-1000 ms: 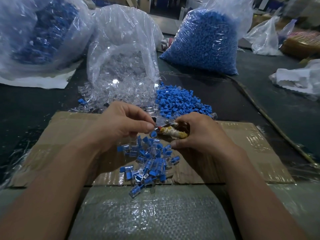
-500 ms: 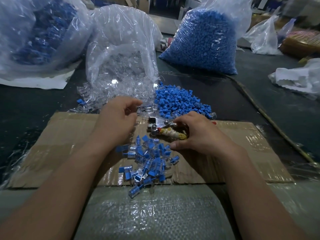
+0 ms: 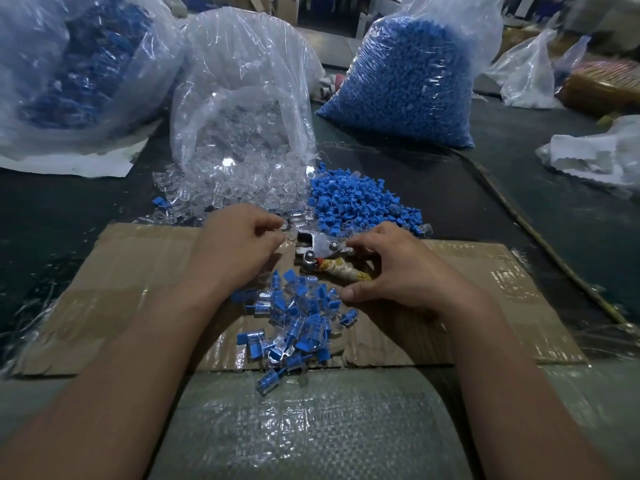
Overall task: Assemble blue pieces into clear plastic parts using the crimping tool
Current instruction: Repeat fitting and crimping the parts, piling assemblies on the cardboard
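Note:
My right hand [image 3: 398, 268] grips the crimping tool [image 3: 323, 251], whose metal jaws point left and whose handle is wrapped in pale tape. My left hand [image 3: 239, 242] pinches a clear plastic part [image 3: 285, 226] at the edge of the loose clear pile [image 3: 239, 188], just left of the jaws. Loose blue pieces [image 3: 356, 202] lie heaped behind the tool. A pile of assembled blue-and-clear parts [image 3: 294, 317] sits on the cardboard sheet [image 3: 131, 271] between my wrists.
An open bag of clear parts [image 3: 242, 98] stands behind the pile. A full bag of blue pieces [image 3: 405, 84] stands back right, another bag [image 3: 69, 64] back left. White crumpled plastic [image 3: 595, 154] lies at the right. A woven plastic sack [image 3: 311, 427] covers the near edge.
My left hand left the tool's jaws, reached forward into the clear pile and picked up a clear part. My right hand kept hold of the tool in place.

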`<state>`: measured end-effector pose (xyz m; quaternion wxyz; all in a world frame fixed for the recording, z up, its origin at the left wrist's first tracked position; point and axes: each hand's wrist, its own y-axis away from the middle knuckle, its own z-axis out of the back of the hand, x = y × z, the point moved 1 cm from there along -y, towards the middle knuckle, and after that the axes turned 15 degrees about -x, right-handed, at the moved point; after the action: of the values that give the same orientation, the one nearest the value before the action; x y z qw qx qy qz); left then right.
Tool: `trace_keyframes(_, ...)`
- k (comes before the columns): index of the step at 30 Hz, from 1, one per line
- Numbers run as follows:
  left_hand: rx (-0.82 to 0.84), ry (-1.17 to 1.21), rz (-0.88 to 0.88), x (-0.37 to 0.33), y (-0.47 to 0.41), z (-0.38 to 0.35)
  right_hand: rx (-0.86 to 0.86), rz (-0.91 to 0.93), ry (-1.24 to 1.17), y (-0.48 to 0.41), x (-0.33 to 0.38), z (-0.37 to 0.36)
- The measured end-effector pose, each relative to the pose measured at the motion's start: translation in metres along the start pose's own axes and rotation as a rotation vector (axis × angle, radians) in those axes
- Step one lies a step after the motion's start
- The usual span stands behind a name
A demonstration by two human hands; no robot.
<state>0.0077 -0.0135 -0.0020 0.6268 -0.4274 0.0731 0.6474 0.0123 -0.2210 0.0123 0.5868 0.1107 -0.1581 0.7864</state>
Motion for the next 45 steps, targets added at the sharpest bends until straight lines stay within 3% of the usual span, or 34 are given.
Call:
trace_keyframes(3,-0.119,0.140,0.110,-0.003,0.002,0.007,-0.002,-0.019,-0.039,0.000,-0.001,0.002)
trace_keyframes(6,-0.121,0.287,0.187,-0.006,0.003,0.010,-0.073,-0.022,-0.103,0.000,-0.002,0.004)
trace_keyframes(10,-0.053,0.493,0.285,-0.011,0.005,0.013,-0.309,-0.078,-0.174,-0.003,-0.007,0.012)
trace_keyframes(16,0.020,0.579,0.295,-0.014,0.006,0.016,-0.597,-0.293,-0.157,-0.011,-0.030,0.017)
trace_keyframes(20,0.053,0.640,0.322,-0.015,0.007,0.017,-0.574,-0.305,-0.084,-0.016,-0.033,0.009)
trace_keyframes(26,0.061,0.654,0.334,-0.014,0.007,0.017,-0.408,-0.306,0.099,-0.025,-0.034,0.002)
trace_keyframes(34,0.068,0.651,0.330,-0.012,0.006,0.015,-0.450,-0.320,0.044,-0.024,-0.036,0.002)
trace_keyframes(39,0.072,0.672,0.341,-0.013,0.006,0.015,-0.577,-0.319,-0.016,-0.020,-0.037,0.005)
trace_keyframes(45,0.112,0.698,0.341,-0.017,0.008,0.017,-0.641,-0.249,-0.332,-0.011,-0.017,0.009)
